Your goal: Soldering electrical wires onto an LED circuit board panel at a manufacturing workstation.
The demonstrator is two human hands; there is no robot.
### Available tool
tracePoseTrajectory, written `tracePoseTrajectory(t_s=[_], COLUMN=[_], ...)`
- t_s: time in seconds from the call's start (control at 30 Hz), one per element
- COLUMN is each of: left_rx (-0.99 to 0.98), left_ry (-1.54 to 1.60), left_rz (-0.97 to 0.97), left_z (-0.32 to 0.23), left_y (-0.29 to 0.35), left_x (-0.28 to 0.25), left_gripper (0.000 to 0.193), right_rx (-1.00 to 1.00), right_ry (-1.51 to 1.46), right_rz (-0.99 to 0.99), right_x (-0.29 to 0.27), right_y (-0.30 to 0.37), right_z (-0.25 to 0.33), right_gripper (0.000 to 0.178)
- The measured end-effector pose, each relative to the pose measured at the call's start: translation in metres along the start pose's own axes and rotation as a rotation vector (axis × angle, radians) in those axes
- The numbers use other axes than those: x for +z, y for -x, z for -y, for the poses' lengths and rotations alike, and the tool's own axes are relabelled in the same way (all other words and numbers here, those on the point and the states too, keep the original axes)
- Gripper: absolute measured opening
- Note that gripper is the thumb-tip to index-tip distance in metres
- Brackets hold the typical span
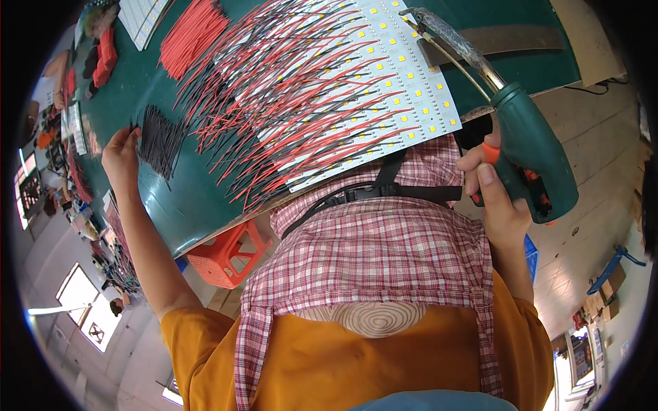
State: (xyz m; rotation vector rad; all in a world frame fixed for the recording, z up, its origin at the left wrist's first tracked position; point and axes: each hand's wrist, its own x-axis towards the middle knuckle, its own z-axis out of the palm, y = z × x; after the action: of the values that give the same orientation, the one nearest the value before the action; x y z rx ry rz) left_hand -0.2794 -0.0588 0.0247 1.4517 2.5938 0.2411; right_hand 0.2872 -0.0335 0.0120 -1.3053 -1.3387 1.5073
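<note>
My right hand is wrapped round the grip of a dark green soldering gun with an orange trigger. Its metal tip and thin feed tube reach over the far right corner of a white LED board. Rows of red and black wires run from the board and fan out to the left, over the table. On the left, my left hand has its fingers pinched at the edge of a pile of short black wires. The fingertips seem to hold a black wire end, though it is small.
A bundle of red wires lies on the green table beyond the black pile. More white boards are at the far left. A dark flat strip lies right of the LED board. An orange stool stands under the table edge.
</note>
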Motion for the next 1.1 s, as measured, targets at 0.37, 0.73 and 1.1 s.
tracePoseTrajectory(t_s=[0.37, 0.73, 1.1], left_rx=[0.235, 0.647, 1.122], left_ry=[-0.721, -1.258, 0.118], left_rz=[-0.007, 0.111, -0.079], left_z=[-0.1, -0.141, -0.288], left_y=[0.043, 0.078, 0.168], left_x=[-0.02, -0.002, 0.078], left_gripper=[0.015, 0.01, 0.02], right_rx=[-0.035, -0.04, 0.007], right_ry=[0.011, 0.023, 0.051], right_rz=[-0.015, 0.052, 0.282], right_x=[-0.006, -0.013, -0.044], right_y=[0.01, 0.027, 0.072], right_z=[-0.012, -0.008, -0.044], right_gripper=[0.031, 0.031, 0.024])
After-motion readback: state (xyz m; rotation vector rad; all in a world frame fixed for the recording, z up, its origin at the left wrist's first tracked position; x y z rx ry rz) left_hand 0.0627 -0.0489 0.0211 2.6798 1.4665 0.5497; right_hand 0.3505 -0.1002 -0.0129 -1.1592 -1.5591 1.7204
